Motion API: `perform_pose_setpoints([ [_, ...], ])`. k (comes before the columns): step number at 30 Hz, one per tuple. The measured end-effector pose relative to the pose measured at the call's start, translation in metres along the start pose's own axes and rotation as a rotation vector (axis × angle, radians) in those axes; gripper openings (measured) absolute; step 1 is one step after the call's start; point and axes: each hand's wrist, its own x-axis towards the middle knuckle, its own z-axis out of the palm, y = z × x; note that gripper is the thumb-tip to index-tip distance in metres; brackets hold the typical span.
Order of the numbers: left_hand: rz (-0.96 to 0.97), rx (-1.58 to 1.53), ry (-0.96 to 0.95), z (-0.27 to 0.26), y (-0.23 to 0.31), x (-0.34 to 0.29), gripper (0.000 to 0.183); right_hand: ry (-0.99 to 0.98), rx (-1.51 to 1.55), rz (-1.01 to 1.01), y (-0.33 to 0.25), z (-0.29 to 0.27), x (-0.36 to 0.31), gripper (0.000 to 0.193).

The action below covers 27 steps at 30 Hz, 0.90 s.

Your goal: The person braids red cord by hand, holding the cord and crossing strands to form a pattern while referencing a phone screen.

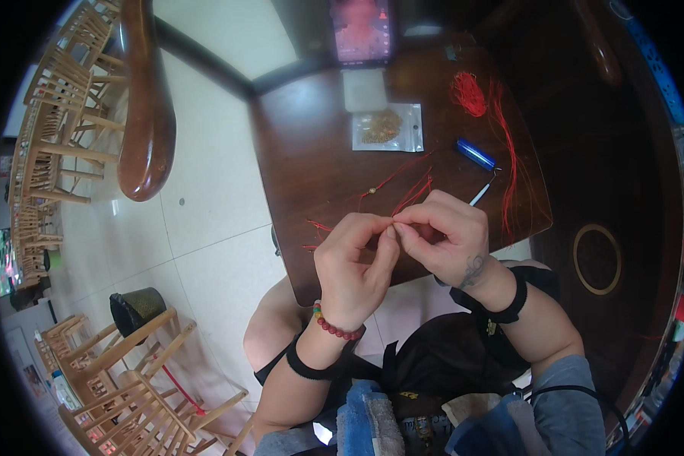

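Observation:
My left hand [353, 262] and my right hand [450, 234] meet fingertip to fingertip above the near part of a dark wooden table [311, 159]. Both are closed in a pinch. Thin red cord [413, 194] runs up to the pinched fingertips; the bit between them is too small to see clearly. Just beyond my hands lies another red cord with a small gold bead [372, 191]. Short red cord ends [319, 226] show left of my left hand. Beyond my right hand, a thin white-handled tool [481, 191] lies near a blue cylinder [476, 153].
A clear bag of gold beads [381, 128] lies mid-table, below a propped phone [360, 32] on a pale stand [365, 90]. A red cord bundle [469, 94] and long strands [509, 159] lie at right. Wooden chairs [140, 406] and a dark bin [138, 308] stand left.

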Motion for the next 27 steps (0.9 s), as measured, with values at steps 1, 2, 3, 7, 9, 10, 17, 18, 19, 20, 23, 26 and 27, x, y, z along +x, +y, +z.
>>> perform_pose_setpoints([
  [1, -0.011, -0.013, -0.006, 0.000, 0.000, 0.000, 0.006, 0.001, 0.000, -0.002, 0.000, 0.000, 0.000, 0.010],
  [2, -0.010, -0.012, -0.005, -0.001, 0.000, 0.000, 0.006, 0.003, 0.001, -0.004, 0.000, 0.000, 0.000, 0.010],
  [3, -0.021, -0.024, -0.020, -0.002, 0.000, 0.001, 0.006, 0.003, 0.001, -0.006, 0.000, 0.000, 0.000, 0.010],
  [7, -0.082, -0.034, -0.043, -0.005, 0.000, 0.002, 0.006, -0.015, 0.021, 0.004, 0.001, -0.002, 0.000, 0.009],
  [9, -0.084, -0.050, -0.044, -0.005, 0.000, 0.002, 0.006, -0.018, 0.039, 0.012, 0.000, -0.002, 0.001, 0.009],
  [10, -0.085, -0.066, -0.045, -0.005, -0.001, 0.002, 0.006, -0.032, 0.054, 0.033, 0.000, -0.003, 0.001, 0.008],
  [17, -0.159, -0.173, -0.056, -0.006, -0.004, 0.002, 0.006, -0.124, 0.371, 0.386, -0.001, -0.006, -0.001, 0.006],
  [18, -0.182, -0.230, -0.050, -0.006, -0.007, 0.001, 0.006, -0.125, 0.371, 0.386, -0.002, -0.006, 0.000, 0.006],
  [19, -0.205, -0.287, -0.044, -0.006, -0.008, 0.001, 0.006, -0.133, 0.432, 0.420, -0.003, -0.007, 0.001, 0.007],
  [20, -0.205, -0.288, -0.044, -0.006, -0.008, 0.001, 0.006, -0.140, 0.492, 0.456, -0.003, -0.008, 0.001, 0.008],
  [23, -0.227, -0.269, -0.045, -0.007, -0.004, 0.002, 0.007, -0.140, 0.563, 0.505, 0.000, -0.006, 0.002, 0.009],
  [26, -0.146, -0.265, 0.040, -0.007, 0.004, 0.006, 0.011, -0.247, 0.795, 0.701, 0.002, -0.012, 0.004, 0.010],
  [27, -0.077, -0.223, -0.012, -0.010, 0.005, 0.007, 0.013, -0.246, 0.795, 0.701, 0.003, -0.012, 0.004, 0.010],
])
